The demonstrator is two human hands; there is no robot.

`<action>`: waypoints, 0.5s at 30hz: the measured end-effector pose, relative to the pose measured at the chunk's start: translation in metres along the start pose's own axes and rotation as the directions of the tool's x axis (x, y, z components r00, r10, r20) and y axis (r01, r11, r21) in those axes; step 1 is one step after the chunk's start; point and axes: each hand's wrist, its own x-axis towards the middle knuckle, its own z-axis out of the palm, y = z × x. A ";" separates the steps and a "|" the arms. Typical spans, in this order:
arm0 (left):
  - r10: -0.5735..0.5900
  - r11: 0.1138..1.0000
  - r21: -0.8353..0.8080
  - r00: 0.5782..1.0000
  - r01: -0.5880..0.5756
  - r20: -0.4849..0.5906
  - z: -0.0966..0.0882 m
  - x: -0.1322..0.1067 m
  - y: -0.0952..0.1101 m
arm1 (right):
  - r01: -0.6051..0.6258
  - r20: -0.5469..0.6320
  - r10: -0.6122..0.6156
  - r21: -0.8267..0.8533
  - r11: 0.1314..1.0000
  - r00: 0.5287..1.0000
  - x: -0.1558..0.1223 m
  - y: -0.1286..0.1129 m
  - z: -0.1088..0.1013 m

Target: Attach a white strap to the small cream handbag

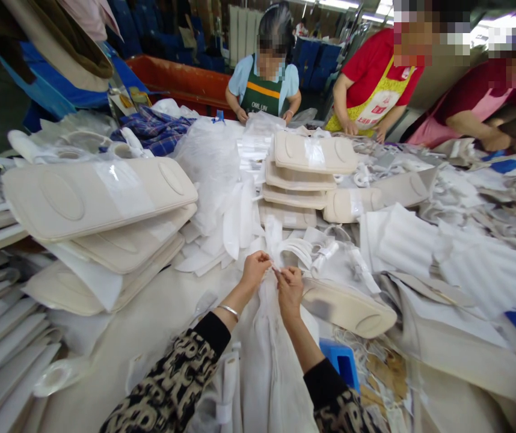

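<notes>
My left hand [254, 269] and my right hand [289, 288] meet over the middle of the table, both pinching the top of a thin white fabric bag [270, 349] that hangs down toward me between my arms. A silver bangle sits on my left wrist. A cream padded cushion [348, 307] lies just right of my right hand. White drawstring cords [298, 248] lie just beyond my fingers.
Stacks of cream cushions stand at left [100, 195] and centre back [314, 153]. White ribbed sheets [447, 252] cover the right. Three people in aprons work at the far edge. A blue stool [341, 361] is near my right arm. Red bin [181, 81] behind.
</notes>
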 end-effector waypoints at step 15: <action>0.256 0.817 0.404 0.887 -0.411 0.383 -0.012 -0.011 0.041 | 0.072 0.203 -0.021 -0.248 0.966 0.979 0.036 -0.012 -0.008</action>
